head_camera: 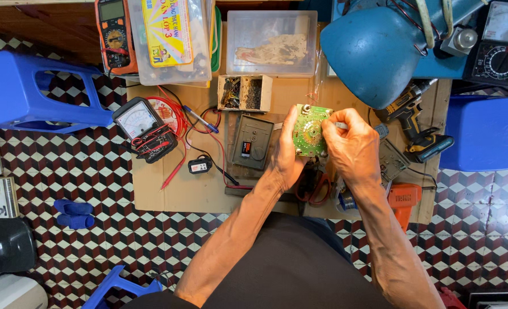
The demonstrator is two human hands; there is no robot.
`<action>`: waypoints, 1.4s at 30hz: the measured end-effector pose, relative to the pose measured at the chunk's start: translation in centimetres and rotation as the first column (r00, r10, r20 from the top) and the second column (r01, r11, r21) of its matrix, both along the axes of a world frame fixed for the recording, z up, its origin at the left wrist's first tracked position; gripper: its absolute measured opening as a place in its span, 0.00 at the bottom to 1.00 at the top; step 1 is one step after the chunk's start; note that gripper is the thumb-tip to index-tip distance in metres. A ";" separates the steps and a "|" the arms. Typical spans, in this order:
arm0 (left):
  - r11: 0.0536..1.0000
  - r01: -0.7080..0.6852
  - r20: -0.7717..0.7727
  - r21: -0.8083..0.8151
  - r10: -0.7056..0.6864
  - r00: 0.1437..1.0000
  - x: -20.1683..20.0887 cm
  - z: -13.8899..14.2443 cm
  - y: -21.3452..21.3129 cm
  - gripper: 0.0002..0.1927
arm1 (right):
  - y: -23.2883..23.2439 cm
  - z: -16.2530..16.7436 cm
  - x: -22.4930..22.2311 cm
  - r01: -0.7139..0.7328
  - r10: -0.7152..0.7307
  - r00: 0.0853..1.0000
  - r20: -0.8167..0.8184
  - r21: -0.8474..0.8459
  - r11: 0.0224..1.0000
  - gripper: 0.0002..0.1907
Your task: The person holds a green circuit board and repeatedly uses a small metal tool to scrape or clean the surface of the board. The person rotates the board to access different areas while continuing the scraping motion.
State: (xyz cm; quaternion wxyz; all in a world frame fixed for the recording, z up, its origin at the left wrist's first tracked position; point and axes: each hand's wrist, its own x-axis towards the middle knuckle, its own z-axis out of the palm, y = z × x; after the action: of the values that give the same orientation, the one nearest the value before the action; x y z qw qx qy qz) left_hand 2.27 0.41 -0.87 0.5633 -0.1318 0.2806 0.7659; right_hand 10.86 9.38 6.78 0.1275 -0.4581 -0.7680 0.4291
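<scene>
Hands meet over the right half of the desk (168, 194), a low wooden board lying on a checkered tile floor. We see the left hand (285, 154) curled around the left edge of a green circuit board (310, 130), its fingers behind the board and its thumb along the edge, so this grip is closed on the board and holds it upright, facing us. The right hand (351, 143) sits just to the right of the board, touching its right edge, with the fingertips pinched tight on a small light-coloured part (341, 125) at the board's upper right corner; we cannot tell what that part is.

Beneath the board, on the desk, lies a grey case (252, 141) with a small red and black label. Nearer the far edge stands a small open box of screws (244, 92), and behind it a clear plastic tub (271, 43). Toward the left edge rests an analog meter (136, 120) with red leads. A blue lamp shade (374, 54) hangs over the far right corner, and a cordless drill (417, 123) lies near the right edge.
</scene>
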 end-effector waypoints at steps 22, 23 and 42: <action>0.999 0.012 -0.107 -0.051 -0.018 0.994 -0.1 0.0 0.4 0.27 | -0.3 0.1 0.3 -0.013 0.013 0.999 0.050 0.013 1.000 0.09; 1.000 0.018 -0.115 -0.024 -0.020 0.993 -0.1 0.0 0.4 0.27 | -0.2 0.1 0.3 0.003 -0.003 0.999 0.051 -0.001 1.000 0.09; 0.997 0.013 0.075 0.077 -0.019 0.997 -0.4 0.6 0.6 0.25 | 1.2 0.5 1.6 0.050 -0.064 0.996 -0.060 -0.210 0.976 0.09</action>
State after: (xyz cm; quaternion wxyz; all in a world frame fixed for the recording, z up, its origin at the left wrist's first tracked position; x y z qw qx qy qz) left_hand 1.89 1.05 -0.31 0.5842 -0.1370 0.2308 0.7659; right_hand 12.46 10.60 7.24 0.1164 -0.4761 -0.7008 0.5183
